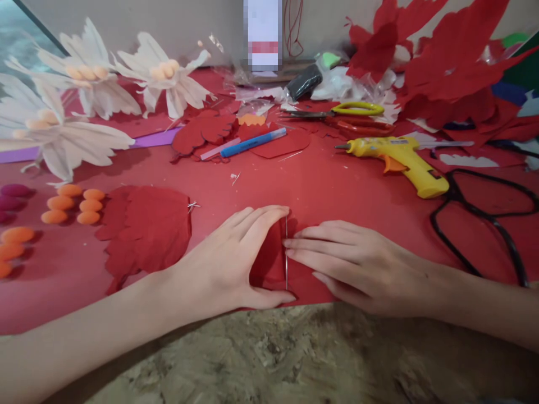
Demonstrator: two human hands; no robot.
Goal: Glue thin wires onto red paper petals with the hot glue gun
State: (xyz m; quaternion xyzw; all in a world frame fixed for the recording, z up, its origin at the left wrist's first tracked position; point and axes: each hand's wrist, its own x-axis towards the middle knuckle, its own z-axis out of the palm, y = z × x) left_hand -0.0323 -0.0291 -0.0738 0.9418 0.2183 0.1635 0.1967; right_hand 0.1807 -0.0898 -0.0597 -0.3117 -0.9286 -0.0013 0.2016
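A thin straight wire (287, 269) lies upright in the view, along the edge of a red fabric or paper piece (269, 259) on the red tabletop. My left hand (227, 255) arches around this piece, thumb and fingers wide apart, with fingertips near the wire's far end and the thumb near its close end. From the right, my right hand (349, 261) lies flat with outstretched fingers, its fingertips touching the wire's middle. Left of my hands is a stack of red petal-shaped pieces (147, 227), with several wire ends (192, 206) sticking out.
A yellow glue gun (398, 157) and black-handled scissors (480, 219) lie at right. Behind are yellow-handled scissors (357, 109), a blue pen (252, 143) and red flowers (450, 70). White flowers (164, 70) and orange pompoms (54, 216) sit at left. The red table covering (269, 185) ends near my hands.
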